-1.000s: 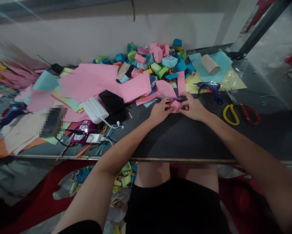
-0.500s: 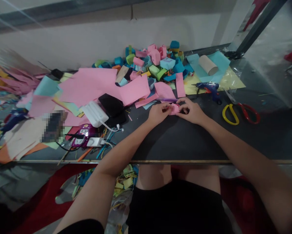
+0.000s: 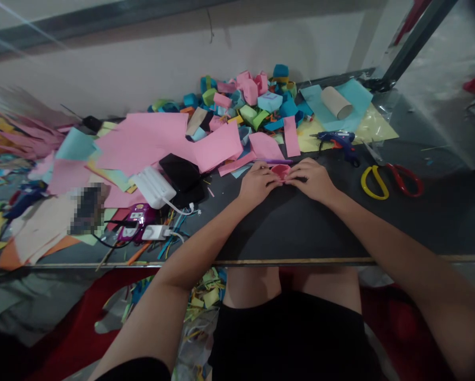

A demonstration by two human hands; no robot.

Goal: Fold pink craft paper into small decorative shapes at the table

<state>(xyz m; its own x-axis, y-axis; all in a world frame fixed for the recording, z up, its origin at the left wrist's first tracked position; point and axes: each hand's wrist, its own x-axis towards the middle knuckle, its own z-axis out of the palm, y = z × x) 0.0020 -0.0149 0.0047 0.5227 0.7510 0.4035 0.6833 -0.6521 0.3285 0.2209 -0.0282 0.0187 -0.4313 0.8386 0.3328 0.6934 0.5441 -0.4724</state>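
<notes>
Left hand (image 3: 257,183) and right hand (image 3: 311,178) pinch one pink paper piece (image 3: 280,170).

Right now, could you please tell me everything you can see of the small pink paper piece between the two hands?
The small pink paper piece is folded or curled into a compact, rounded shape and looks like thin craft paper. It sits low over the dark table, near its middle, pinched between the left hand and the right hand, which cover its sides. Only its top shows; whether it rests on the table cannot be told.
</notes>
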